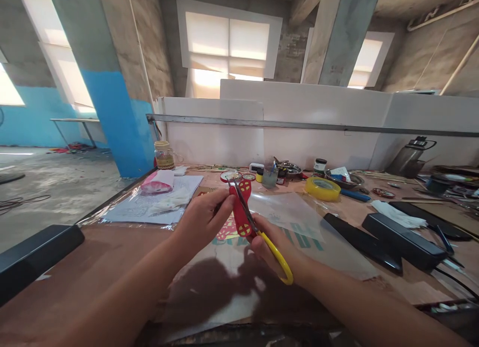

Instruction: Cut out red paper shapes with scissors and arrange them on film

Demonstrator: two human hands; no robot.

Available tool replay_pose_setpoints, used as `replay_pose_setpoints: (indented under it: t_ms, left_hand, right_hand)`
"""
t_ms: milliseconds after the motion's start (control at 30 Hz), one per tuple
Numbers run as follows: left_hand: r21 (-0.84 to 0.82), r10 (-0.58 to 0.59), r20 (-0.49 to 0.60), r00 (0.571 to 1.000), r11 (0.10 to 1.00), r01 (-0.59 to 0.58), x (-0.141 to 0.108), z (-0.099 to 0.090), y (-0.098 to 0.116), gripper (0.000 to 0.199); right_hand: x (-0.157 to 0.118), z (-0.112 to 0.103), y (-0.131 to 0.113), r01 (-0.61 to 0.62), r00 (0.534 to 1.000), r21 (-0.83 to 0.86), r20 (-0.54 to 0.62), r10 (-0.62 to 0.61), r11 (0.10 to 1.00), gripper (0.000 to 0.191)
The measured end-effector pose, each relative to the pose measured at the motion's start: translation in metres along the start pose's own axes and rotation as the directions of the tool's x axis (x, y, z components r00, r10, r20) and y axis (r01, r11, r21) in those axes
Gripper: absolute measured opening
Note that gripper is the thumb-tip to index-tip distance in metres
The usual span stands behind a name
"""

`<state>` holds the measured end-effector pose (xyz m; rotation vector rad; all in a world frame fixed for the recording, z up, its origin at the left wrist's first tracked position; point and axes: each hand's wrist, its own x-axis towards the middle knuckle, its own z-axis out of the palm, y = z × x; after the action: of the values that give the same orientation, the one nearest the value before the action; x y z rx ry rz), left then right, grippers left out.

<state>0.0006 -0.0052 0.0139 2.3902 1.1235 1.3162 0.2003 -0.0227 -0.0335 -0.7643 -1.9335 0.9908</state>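
Observation:
My left hand (pixel 209 212) pinches the left edge of a red cut-out piece (pixel 239 212) with yellow patterned rounds, held up over the table. In my right hand (pixel 277 242) is a pair of scissors with yellow handles (pixel 279 262). Their metal blades slant up and left across the front of the red piece. Whether the blades are closed on its edge I cannot tell. Beneath both hands lies a translucent sheet (pixel 209 297) with green lettering, and a red and yellow printed shape shows partly behind the red piece.
White papers (pixel 179 197) lie at the left. Behind stand a glass jar (pixel 163 155) and a cup of cloudy liquid (pixel 270 176). A yellow tape roll (pixel 322 188), black boxy objects (pixel 404 241) and a metal flask (pixel 407 157) are at the right.

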Motion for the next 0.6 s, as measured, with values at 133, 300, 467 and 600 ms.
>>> replay_pose_setpoints:
  t_ms: [133,300,467,600]
  left_hand:
    - [-0.005,-0.020,-0.005,1.000,1.000,0.020,0.000,0.001,-0.001,0.032]
    - [-0.003,-0.011,-0.011,1.000,1.000,0.011,0.000,0.002,-0.002,0.032]
    - [-0.003,-0.030,-0.009,1.000,1.000,0.030,-0.001,0.003,-0.002,0.033]
    - [-0.008,-0.034,-0.006,0.999,0.999,0.034,0.000,0.002,-0.002,0.032]
  right_hand:
    - [0.001,0.003,0.000,-0.043,0.999,0.076,-0.026,0.045,0.996,0.070]
    - [0.001,0.007,-0.001,-0.040,0.998,0.155,-0.046,0.048,0.987,0.070]
    - [0.002,0.007,-0.007,-0.036,0.997,0.181,-0.067,0.049,0.983,0.069]
    - [0.003,0.006,-0.010,-0.035,0.997,0.190,-0.061,0.047,0.981,0.070]
